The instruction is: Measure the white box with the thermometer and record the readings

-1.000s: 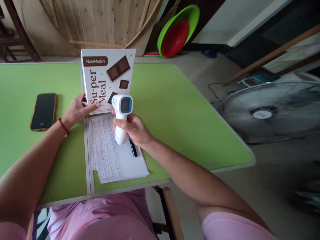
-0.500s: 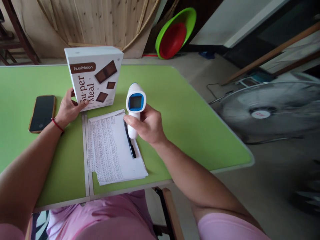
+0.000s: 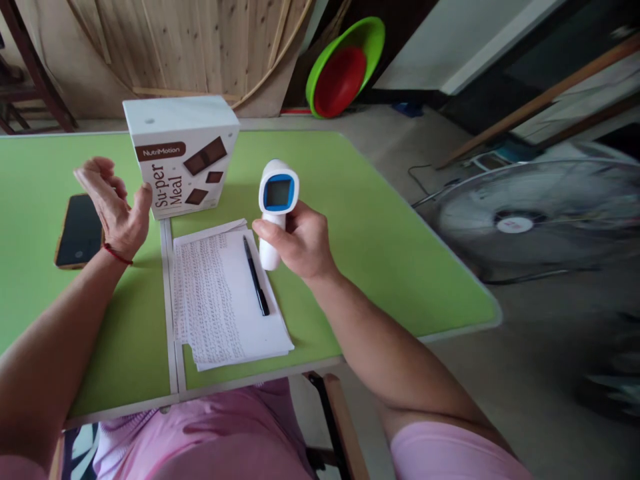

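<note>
My right hand [image 3: 306, 243] is wrapped round the handle of a white infrared thermometer [image 3: 273, 250], held upright above the table with its blue-framed screen facing me. A white NutriMotion box [image 3: 200, 143] with brown pictures stands upright on the green table [image 3: 385, 247]. Just left of the box is my left hand [image 3: 113, 210], open, fingers apart and holding nothing; its thumb overlaps the box's edge, and whether it touches I cannot tell. Below the box lies a stack of handwritten paper [image 3: 215, 300] with a black pen [image 3: 257, 277] on it.
A phone [image 3: 79, 230] in a brown case lies partly behind my left hand. Beyond the table's right edge stands a large fan [image 3: 515, 223]. Green and red basins [image 3: 343, 80] lean at the back, near a round wooden board [image 3: 200, 47].
My left hand has let go of the box and moved left, its fingers opening. The box now stands on the table. The thermometer has shifted slightly right and up in view.
</note>
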Available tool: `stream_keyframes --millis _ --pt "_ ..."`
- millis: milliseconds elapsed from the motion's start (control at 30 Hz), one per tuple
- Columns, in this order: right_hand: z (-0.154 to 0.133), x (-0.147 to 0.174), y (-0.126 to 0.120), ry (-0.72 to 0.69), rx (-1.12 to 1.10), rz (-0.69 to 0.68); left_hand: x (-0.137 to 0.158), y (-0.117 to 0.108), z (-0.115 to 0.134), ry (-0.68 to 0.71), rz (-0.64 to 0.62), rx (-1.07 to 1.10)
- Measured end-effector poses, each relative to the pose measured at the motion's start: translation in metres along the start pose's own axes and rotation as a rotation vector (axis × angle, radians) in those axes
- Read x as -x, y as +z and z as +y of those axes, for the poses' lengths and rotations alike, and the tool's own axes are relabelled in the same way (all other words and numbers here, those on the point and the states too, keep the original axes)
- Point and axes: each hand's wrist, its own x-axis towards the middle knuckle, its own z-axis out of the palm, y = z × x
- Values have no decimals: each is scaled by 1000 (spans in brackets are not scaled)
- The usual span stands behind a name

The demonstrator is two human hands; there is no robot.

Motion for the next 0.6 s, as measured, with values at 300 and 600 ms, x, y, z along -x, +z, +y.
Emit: stream_keyframes --millis 300,600 --pt "21 -25 -20 274 796 -344 43 -8 146 396 -1033 -377" --pt "28 -23 -21 239 991 -441 83 16 160 385 -1052 -567"
